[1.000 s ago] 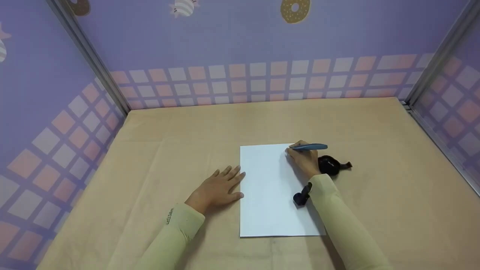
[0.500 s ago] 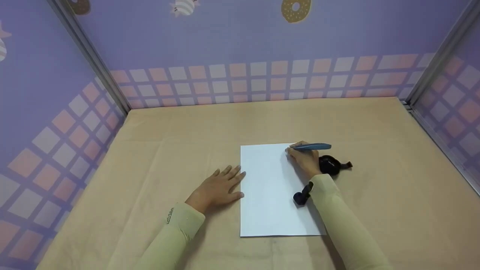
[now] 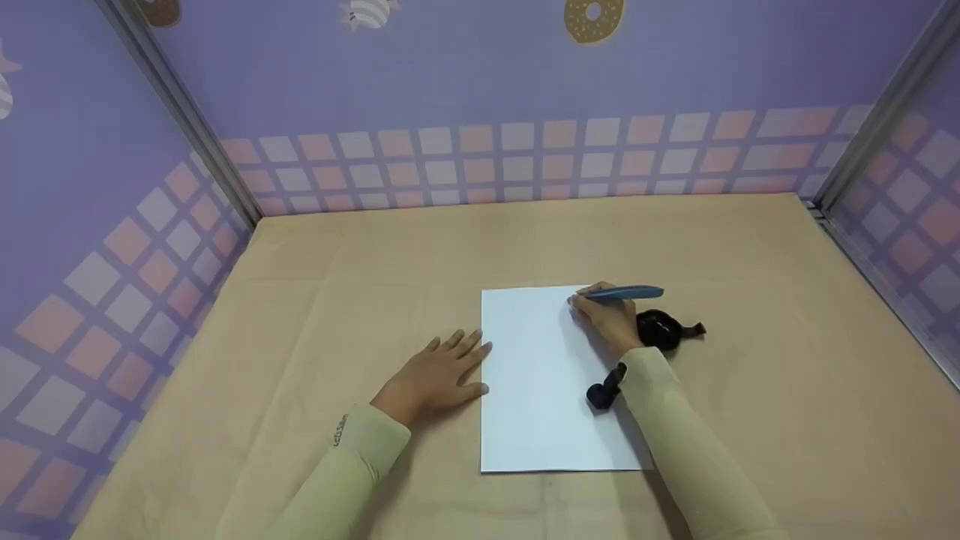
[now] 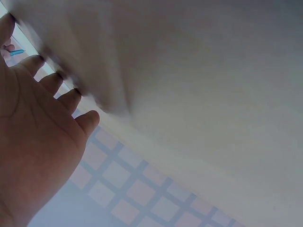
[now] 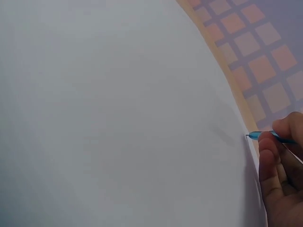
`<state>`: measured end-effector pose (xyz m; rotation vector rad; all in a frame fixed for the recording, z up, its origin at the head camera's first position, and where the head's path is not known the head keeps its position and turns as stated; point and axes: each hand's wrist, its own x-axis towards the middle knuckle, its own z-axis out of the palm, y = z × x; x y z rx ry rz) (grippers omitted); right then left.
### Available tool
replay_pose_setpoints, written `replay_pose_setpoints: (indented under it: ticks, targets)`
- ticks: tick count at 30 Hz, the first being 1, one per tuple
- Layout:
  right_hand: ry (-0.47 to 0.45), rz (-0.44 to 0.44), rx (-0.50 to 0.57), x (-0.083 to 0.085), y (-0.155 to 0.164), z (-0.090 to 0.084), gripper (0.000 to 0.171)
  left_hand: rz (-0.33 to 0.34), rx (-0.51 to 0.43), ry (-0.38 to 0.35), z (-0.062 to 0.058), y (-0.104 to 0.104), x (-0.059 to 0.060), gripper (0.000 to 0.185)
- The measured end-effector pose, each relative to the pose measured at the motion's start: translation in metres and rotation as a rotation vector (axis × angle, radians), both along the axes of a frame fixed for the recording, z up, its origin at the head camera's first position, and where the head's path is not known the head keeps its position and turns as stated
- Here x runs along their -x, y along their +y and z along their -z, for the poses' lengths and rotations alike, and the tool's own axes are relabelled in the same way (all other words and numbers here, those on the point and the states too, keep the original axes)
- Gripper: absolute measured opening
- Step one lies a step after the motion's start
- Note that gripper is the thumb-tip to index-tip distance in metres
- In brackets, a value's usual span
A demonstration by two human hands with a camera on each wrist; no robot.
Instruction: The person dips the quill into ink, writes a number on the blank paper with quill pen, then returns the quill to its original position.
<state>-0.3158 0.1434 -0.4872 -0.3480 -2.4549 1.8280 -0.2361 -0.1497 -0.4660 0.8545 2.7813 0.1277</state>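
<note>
Blue pen [image 3: 634, 292], right hand [image 3: 611, 322] pinching, left [image 3: 436, 376] splayed

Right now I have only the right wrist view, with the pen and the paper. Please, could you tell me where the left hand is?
Observer: In the head view, the left hand lies with fingers spread at the left edge of the paper.
Operator: Thank you. Is there something beside the right hand, outside my picture?
Observer: A shiny black round thing shows just right of it; I cannot tell what it is.
Operator: Does the right sleeve cover any of the paper?
Observer: Yes, seen from the head, it hides part of the paper's right edge.
</note>
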Motion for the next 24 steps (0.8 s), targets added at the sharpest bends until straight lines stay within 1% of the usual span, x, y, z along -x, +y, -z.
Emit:
replay_pose_setpoints:
  ticks: [8, 17, 21, 23, 24]
  targets:
    - [-0.005, -0.031, -0.033, 0.0003, -0.0062, -0.0010, 0.016, 0.005, -0.003, 0.017, 0.0006, -0.0002, -0.0007, 0.069]
    - [-0.017, -0.052, -0.059, -0.0014, -0.0091, -0.0039, 0.016, -0.004, 0.013, 0.014, 0.0018, 0.0001, 0.0000, 0.069]
    - [0.002, -0.064, -0.081, -0.0010, -0.0093, -0.0025, 0.016, -0.008, 0.024, 0.013, 0.0019, -0.0001, -0.0004, 0.069]
    - [0.030, -0.073, -0.077, -0.0008, -0.0092, -0.0013, 0.015, -0.008, 0.027, 0.011, 0.0014, -0.0001, -0.0007, 0.069]
    - [0.047, -0.077, -0.056, -0.0006, -0.0092, -0.0007, 0.015, -0.008, 0.017, 0.007, 0.0009, -0.0002, -0.0008, 0.069]
